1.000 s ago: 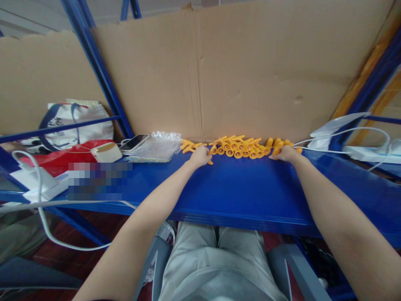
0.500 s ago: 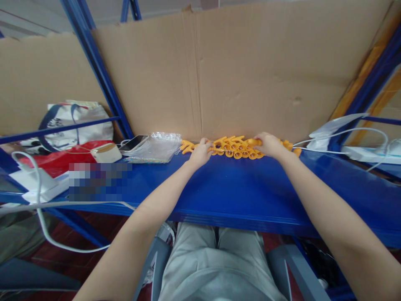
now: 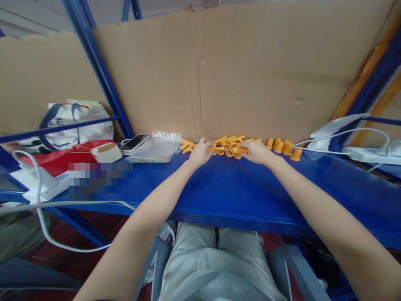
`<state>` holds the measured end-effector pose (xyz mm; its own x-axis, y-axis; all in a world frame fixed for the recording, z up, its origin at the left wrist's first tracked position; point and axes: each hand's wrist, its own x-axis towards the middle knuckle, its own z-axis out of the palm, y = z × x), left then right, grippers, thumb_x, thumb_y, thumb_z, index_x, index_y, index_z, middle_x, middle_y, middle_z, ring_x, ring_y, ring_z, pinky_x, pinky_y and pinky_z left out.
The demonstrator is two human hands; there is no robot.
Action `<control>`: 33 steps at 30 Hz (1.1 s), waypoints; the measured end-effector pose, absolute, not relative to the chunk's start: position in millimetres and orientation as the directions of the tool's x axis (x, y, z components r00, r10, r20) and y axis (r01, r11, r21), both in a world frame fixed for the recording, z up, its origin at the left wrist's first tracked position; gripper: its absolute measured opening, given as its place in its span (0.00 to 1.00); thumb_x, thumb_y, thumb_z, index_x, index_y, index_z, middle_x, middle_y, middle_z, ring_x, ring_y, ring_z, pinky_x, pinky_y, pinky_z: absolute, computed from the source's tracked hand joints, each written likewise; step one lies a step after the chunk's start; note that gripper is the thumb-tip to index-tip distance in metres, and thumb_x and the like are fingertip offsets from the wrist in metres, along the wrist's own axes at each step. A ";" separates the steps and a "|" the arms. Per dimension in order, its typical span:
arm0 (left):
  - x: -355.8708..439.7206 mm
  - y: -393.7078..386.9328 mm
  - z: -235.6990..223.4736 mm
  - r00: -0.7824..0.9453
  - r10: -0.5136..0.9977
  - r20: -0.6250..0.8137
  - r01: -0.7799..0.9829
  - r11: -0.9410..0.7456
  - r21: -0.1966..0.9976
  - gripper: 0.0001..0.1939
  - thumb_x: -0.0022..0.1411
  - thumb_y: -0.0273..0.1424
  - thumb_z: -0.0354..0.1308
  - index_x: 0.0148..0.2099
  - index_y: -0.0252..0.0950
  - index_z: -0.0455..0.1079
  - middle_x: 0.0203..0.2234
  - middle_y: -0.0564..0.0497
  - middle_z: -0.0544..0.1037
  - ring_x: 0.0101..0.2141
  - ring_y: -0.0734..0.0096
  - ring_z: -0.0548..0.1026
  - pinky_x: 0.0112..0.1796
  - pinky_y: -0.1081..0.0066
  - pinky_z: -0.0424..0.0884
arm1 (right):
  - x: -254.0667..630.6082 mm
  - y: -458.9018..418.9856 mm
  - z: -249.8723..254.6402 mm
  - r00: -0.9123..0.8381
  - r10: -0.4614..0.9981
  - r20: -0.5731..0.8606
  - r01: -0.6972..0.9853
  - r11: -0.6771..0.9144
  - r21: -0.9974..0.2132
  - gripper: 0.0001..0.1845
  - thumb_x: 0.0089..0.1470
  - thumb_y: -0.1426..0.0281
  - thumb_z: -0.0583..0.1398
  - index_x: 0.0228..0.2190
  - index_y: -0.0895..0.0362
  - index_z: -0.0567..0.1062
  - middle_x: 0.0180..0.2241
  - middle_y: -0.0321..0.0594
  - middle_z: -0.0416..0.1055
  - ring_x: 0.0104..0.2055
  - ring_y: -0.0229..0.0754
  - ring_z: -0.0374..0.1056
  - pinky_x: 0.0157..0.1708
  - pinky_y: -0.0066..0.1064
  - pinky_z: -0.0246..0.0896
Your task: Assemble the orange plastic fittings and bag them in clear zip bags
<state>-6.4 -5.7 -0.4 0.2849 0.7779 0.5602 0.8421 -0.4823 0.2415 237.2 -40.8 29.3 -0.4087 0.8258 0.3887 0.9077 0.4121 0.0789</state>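
My left hand (image 3: 200,154) is closed at the back of the blue shelf, with a slim orange plastic piece (image 3: 216,149) sticking out of its fingertips. Facing it, my right hand (image 3: 257,151) pinches an orange plastic cup (image 3: 240,150), turned sideways toward the left hand. Between and below the fingers lie several more orange cups (image 3: 230,154) with their round mouths forward. Behind them is a heap of orange branch-shaped pieces (image 3: 232,139). Other branch-shaped pieces (image 3: 187,146) lie left of my left hand. Whether the two held pieces touch is too small to tell.
Several orange cups (image 3: 287,147) stand to the right. On the left are clear plastic bags (image 3: 156,149), a phone (image 3: 135,143), a cream-coloured case (image 3: 106,152), a red bag (image 3: 69,156) and white cables (image 3: 42,228). A cardboard sheet (image 3: 244,75) backs the blue shelf (image 3: 225,188).
My right hand has moved left from the row of cups, bringing an orange cup up close to my left hand. The cups on the right are now uncovered. My left hand has barely moved.
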 end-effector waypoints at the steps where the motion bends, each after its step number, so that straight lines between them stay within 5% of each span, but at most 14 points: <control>1: -6.4 -6.0 -0.1 0.283 0.780 0.558 0.844 -0.479 0.241 0.09 0.63 0.29 0.59 0.45 0.38 0.75 0.48 0.46 0.70 0.46 0.63 0.75 0.48 0.66 0.73 | 237.6 -41.5 29.8 -0.388 0.836 0.387 0.918 0.387 0.084 0.14 0.57 0.70 0.60 0.44 0.57 0.79 0.49 0.50 0.77 0.52 0.54 0.72 0.49 0.41 0.65; 6: -6.4 -7.1 0.7 0.287 0.775 0.564 0.845 -0.482 0.233 0.09 0.62 0.29 0.59 0.45 0.38 0.76 0.48 0.47 0.71 0.47 0.64 0.75 0.49 0.66 0.74 | 242.0 -40.2 29.1 -0.315 0.867 0.387 0.949 0.299 0.101 0.17 0.57 0.70 0.59 0.47 0.58 0.78 0.51 0.52 0.76 0.52 0.56 0.72 0.49 0.43 0.66; 26: 5.5 -10.7 -0.7 0.343 0.703 0.623 0.763 -0.595 0.252 0.08 0.62 0.26 0.60 0.43 0.36 0.78 0.47 0.44 0.73 0.46 0.64 0.75 0.53 0.63 0.71 | 228.3 -41.5 21.3 -0.461 0.767 0.446 0.870 0.489 0.059 0.20 0.60 0.71 0.56 0.52 0.59 0.76 0.47 0.52 0.73 0.48 0.53 0.71 0.50 0.42 0.65; 33: 6.9 -15.7 5.8 0.346 0.770 0.536 0.793 -0.546 0.272 0.08 0.60 0.32 0.63 0.40 0.36 0.79 0.34 0.47 0.82 0.38 0.63 0.79 0.42 0.67 0.73 | 231.1 -36.7 17.6 -0.480 0.728 0.489 0.852 0.520 0.062 0.18 0.59 0.72 0.58 0.50 0.55 0.78 0.44 0.48 0.71 0.44 0.49 0.72 0.47 0.40 0.66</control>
